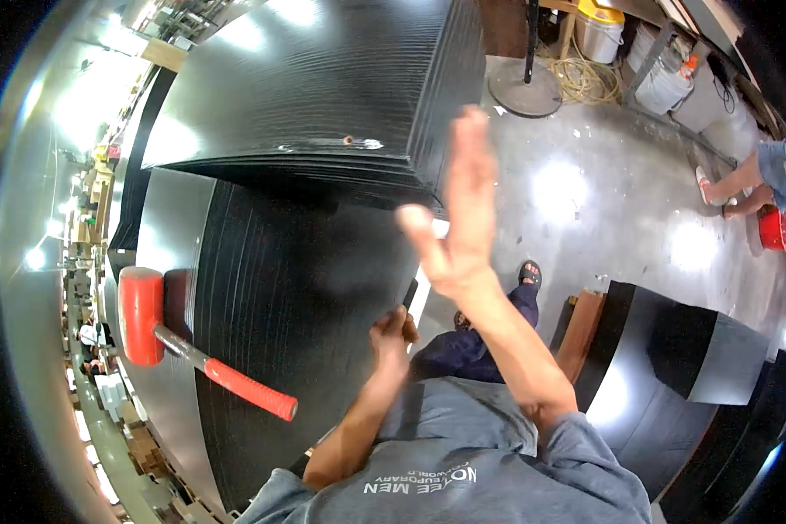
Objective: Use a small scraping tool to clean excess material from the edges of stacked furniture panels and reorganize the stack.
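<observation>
My right hand (463, 210) is raised beside the corner of the tall stack of black boards (323, 79), with its fingers stretched out and nothing in it. Lower down, my left hand (394, 333) is closed at the near right edge of a lower stack of black boards (279, 279). A short dark strip (410, 293) sticks up from its fingers, partly hidden by them. A pale strip (420, 301) runs along that edge beside the hand. To the left, a red mallet (141, 316) with a red grip lies on the lower stack.
Black box-shaped pieces (664, 349) stand at the right, next to a brown board (581, 336). Farther off are a round pole base (526, 90), coiled cable (585, 80) and a yellow-rimmed bucket (599, 35). Another person's legs (738, 183) and a red container (773, 230) are at the far right.
</observation>
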Demonstrator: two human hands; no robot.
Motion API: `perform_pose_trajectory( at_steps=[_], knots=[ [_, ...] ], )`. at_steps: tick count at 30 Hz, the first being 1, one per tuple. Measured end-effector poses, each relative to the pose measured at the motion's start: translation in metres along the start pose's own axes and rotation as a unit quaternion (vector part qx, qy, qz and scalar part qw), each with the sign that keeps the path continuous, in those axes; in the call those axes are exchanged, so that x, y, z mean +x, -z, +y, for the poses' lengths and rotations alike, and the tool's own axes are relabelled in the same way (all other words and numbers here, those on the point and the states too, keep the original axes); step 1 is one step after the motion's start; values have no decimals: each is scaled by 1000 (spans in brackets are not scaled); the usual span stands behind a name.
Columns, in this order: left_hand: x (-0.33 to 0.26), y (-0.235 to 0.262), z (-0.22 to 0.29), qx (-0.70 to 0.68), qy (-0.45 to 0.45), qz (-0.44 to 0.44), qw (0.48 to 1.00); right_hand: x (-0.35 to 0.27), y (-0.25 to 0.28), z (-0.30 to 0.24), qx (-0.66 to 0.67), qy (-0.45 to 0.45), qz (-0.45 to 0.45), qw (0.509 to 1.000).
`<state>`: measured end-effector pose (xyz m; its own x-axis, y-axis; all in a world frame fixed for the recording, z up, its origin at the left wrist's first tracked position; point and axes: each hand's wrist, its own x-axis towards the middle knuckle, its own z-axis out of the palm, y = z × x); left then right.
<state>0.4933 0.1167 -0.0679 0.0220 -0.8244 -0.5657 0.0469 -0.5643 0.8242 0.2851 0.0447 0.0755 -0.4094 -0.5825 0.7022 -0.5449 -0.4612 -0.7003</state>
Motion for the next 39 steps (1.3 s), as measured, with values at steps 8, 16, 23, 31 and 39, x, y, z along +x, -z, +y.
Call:
perform_pose_trajectory(
  at_steps=[8, 16, 23, 31, 39],
  knots=[
    [-8, -1, 16, -15, -17, 67, 997, -82, 12, -44, 40, -34, -152, 987],
    [-34, -7, 41, -137, -32, 53, 989, 51, 31, -26, -61, 92, -48, 993],
    [-50, -44, 54, -203, -21, 103, 974, 62, 22, -8, -21, 157, -55, 986],
    [-64, -83, 53, -235, -53, 156, 958, 69, 22, -6, 34, 187, -57, 980],
    [-103, -121, 112, -202, -192, 255, 926, 62, 48, 12, 100, 39, -119, 987]
  ],
)
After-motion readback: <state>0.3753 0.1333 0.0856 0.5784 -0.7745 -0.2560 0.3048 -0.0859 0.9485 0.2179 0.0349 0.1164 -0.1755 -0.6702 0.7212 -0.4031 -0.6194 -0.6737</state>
